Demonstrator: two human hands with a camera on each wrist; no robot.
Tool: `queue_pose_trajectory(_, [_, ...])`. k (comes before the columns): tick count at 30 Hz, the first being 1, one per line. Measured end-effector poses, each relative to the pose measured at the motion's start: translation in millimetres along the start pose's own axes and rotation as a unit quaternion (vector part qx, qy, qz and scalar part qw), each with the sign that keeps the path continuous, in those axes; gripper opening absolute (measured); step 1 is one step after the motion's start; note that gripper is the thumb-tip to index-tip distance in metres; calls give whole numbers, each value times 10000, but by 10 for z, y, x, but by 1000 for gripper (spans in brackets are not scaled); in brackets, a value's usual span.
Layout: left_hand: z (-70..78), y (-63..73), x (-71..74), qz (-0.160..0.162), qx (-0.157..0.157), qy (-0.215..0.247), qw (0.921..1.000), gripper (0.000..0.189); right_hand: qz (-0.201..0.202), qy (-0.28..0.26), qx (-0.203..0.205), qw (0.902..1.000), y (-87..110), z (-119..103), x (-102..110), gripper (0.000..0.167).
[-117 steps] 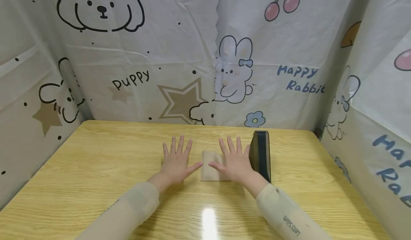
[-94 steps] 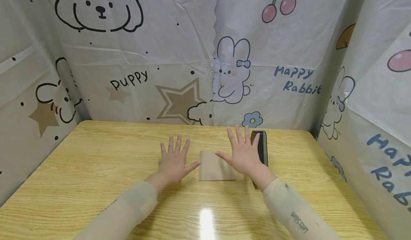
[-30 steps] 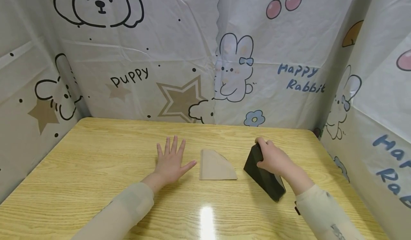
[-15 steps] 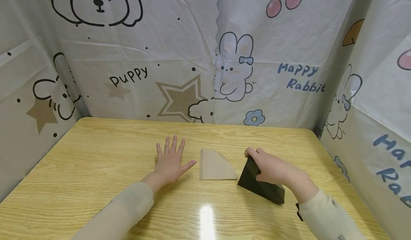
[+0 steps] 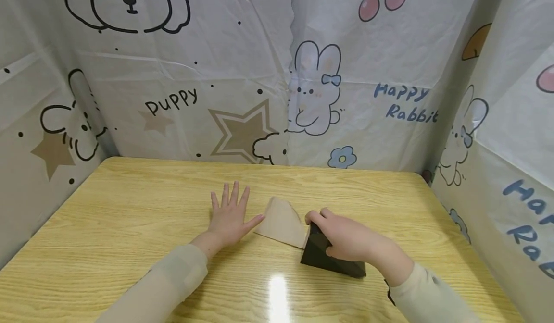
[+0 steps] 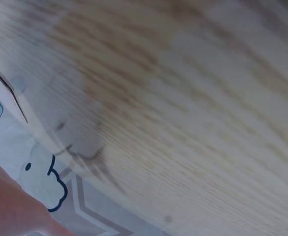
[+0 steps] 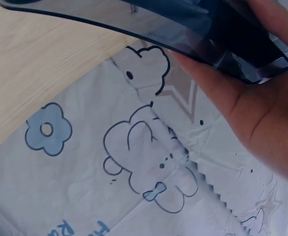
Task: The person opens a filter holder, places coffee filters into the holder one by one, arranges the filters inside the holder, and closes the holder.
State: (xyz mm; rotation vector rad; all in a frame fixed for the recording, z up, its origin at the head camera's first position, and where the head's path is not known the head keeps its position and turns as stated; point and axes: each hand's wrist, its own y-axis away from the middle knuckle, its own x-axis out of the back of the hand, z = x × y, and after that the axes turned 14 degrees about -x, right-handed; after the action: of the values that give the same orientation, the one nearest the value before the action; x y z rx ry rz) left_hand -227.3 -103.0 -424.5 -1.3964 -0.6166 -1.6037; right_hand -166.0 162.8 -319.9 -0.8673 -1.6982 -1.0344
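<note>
In the head view, a fan-shaped beige coffee filter paper [image 5: 282,222] lies slanted mid-table. Its left edge meets the thumb of my left hand [image 5: 228,221], whose fingers are spread over the tabletop. My right hand [image 5: 346,236] grips a dark, wedge-shaped plastic holder [image 5: 320,254] from above, fingers over its far end and thumb on the near side. The holder's left end stands right at the paper's right corner. Seen from the right wrist, the holder [image 7: 183,29] is see-through and smoky. Only a blurred bit of the left hand [image 6: 11,206] shows in the left wrist view.
A wood-grain table [image 5: 130,255] spans the lower view, with a bright light reflection near its front. Behind it and along both sides hangs a pale curtain [image 5: 242,63] printed with cartoon animals.
My right hand took hold of the upright holder, tipped it over and moved it left to the filter paper. The paper has turned and shifted left. My left hand has stayed nearly still.
</note>
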Motion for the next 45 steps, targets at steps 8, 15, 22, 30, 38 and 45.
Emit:
queue_pose_trajectory(8, [-2,-12,6,28,0,-34,10000,86,14,132,424,9990,-85,-197,-13,54])
queue_pose_trajectory(15, [-11,-27,46,265,-55,303,9992,83,52,112,569,9983,-177,-315,-27,56])
queue_pose_trajectory(22, [-38,-45,111,390,-36,523,9979,80,240,258,627,9974,-271,-378,-52,64])
queue_pose_trajectory(30, [-29,0,168,700,-265,898,9931,70,408,70,665,9969,-386,-401,-73,56])
queue_pose_trajectory(38, [23,30,199,1246,-953,1210,9802,53,461,-244,567,9970,-473,-391,-69,55])
queue_pose_trajectory(45, [62,51,164,1715,-1686,952,9660,45,376,-582,366,9969,-568,-360,-54,59])
